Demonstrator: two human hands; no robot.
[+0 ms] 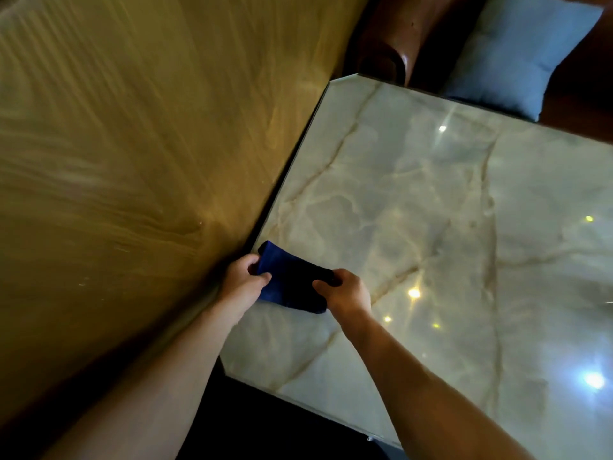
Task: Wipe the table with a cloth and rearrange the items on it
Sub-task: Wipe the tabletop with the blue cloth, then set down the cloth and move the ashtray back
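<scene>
A folded dark blue cloth (292,283) lies on the glossy pale marble table (414,200), close to the table's left edge. My left hand (243,282) pinches the cloth's left end between thumb and fingers. My right hand (346,293) grips the cloth's right end. Both forearms reach in from the bottom of the view. No other items show on the tabletop.
A yellow-brown wood-grain wall panel (132,161) runs along the table's left edge. Beyond the far corner stands a dark wooden seat (391,41) with a light blue cushion (517,51). Ceiling lights reflect in the marble surface.
</scene>
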